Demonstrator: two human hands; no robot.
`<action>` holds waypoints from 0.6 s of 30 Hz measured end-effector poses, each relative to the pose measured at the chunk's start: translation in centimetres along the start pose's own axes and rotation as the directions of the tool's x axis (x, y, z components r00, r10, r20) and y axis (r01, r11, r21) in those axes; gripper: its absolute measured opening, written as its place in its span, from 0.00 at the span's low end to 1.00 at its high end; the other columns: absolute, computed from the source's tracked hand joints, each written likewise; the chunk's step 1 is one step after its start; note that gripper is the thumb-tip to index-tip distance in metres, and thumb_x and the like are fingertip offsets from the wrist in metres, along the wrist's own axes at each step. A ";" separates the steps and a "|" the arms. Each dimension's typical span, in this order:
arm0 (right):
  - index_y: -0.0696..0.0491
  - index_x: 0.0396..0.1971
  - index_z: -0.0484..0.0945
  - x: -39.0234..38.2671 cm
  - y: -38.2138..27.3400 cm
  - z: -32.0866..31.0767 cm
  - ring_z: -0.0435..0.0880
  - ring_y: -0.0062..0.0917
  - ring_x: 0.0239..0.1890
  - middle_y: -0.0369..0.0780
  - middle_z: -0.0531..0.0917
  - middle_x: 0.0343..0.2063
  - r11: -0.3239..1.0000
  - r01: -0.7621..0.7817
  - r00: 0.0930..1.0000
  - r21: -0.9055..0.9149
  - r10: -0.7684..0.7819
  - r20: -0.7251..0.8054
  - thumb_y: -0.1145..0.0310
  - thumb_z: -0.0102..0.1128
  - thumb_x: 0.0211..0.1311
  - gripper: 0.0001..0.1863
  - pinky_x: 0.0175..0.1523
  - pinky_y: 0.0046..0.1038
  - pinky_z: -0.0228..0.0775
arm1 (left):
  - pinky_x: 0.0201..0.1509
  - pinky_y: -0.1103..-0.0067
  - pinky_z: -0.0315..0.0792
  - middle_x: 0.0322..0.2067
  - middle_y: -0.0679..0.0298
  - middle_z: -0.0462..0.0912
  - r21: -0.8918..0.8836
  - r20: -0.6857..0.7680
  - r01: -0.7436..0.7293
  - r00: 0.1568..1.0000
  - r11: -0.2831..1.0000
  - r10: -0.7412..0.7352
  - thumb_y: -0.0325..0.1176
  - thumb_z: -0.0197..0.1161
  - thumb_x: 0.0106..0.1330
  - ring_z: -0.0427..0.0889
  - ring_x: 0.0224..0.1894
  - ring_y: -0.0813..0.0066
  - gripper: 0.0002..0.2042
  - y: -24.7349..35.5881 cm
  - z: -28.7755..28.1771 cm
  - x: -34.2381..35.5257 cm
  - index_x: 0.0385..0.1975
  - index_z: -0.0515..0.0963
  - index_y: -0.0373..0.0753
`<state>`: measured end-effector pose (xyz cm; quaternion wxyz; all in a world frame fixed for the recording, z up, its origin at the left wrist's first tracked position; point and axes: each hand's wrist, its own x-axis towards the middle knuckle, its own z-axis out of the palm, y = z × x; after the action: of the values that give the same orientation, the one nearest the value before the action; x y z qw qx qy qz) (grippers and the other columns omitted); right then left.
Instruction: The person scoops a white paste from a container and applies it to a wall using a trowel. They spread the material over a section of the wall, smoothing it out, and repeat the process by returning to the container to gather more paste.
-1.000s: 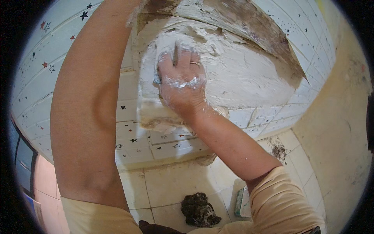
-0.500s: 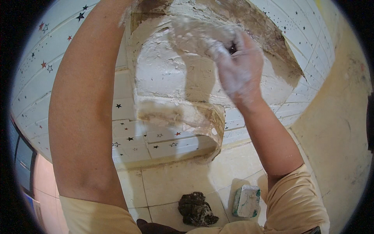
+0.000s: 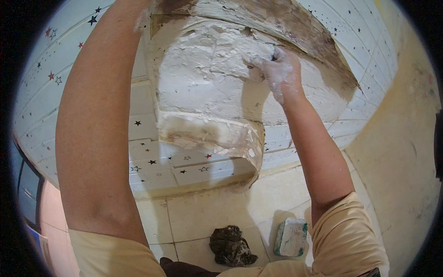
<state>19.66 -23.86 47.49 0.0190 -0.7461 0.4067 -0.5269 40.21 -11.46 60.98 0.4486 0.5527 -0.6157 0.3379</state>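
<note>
My right hand (image 3: 285, 71), coated in white paste, presses against the wall with its fingers curled inward. A small dark bit shows by the thumb, but what the hand grips is hidden. Around it, thick white plaster (image 3: 198, 60) lies in rough ridges at the top and smoother below. Peeled wall covering (image 3: 318, 37) hangs away above the patch, stained brown on its back. Another loose flap (image 3: 207, 134) curls down along the bottom. My left arm (image 3: 94, 134) reaches up at the left; its hand is beyond the upper edge.
A crumpled dark lump, perhaps cloth (image 3: 230, 247), lies on the tiled floor (image 3: 194, 217). Beside it sits a small tub with green edges and white residue (image 3: 291, 237). Star-patterned wall covering (image 3: 34, 106) surrounds the patch, and a stained wall (image 3: 401, 152) stands at right.
My right hand, blurred earlier, has shifted a little right and down over the plaster. More of the ridged white surface shows to its left. The left arm has barely moved.
</note>
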 end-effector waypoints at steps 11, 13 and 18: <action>0.57 0.35 0.82 -1.7 0.5 -6.5 0.78 0.16 0.28 0.36 0.84 0.29 0.927 0.018 1.000 0.376 -0.021 0.005 0.73 0.66 0.51 0.10 0.33 0.21 0.70 | 0.37 0.71 0.73 0.25 0.52 0.82 0.009 0.016 0.032 0.999 0.999 -0.032 0.44 0.71 0.43 0.81 0.29 0.58 0.18 0.3 0.1 0.0 0.24 0.80 0.35; 0.57 0.33 0.82 -1.7 0.2 -5.6 0.78 0.17 0.27 0.37 0.84 0.27 0.946 0.050 0.997 0.319 -0.066 0.042 0.72 0.66 0.50 0.10 0.34 0.22 0.71 | 0.37 0.71 0.73 0.24 0.52 0.82 0.013 -0.002 -0.007 1.000 1.000 0.007 0.43 0.71 0.43 0.81 0.29 0.59 0.17 -0.2 0.1 0.3 0.24 0.80 0.35; 0.58 0.37 0.81 -0.4 -0.6 -1.2 0.74 0.14 0.28 0.33 0.81 0.28 0.975 0.020 0.997 0.220 -0.034 0.064 0.76 0.65 0.52 0.10 0.34 0.20 0.69 | 0.36 0.72 0.73 0.23 0.54 0.82 -0.098 0.004 0.044 0.999 0.994 -0.044 0.42 0.72 0.44 0.80 0.27 0.63 0.17 0.5 0.4 -0.1 0.25 0.80 0.34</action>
<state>19.03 -22.70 48.02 0.1079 -0.7623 0.3349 -0.5432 39.61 -11.74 60.82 0.4819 0.5439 -0.6196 0.2968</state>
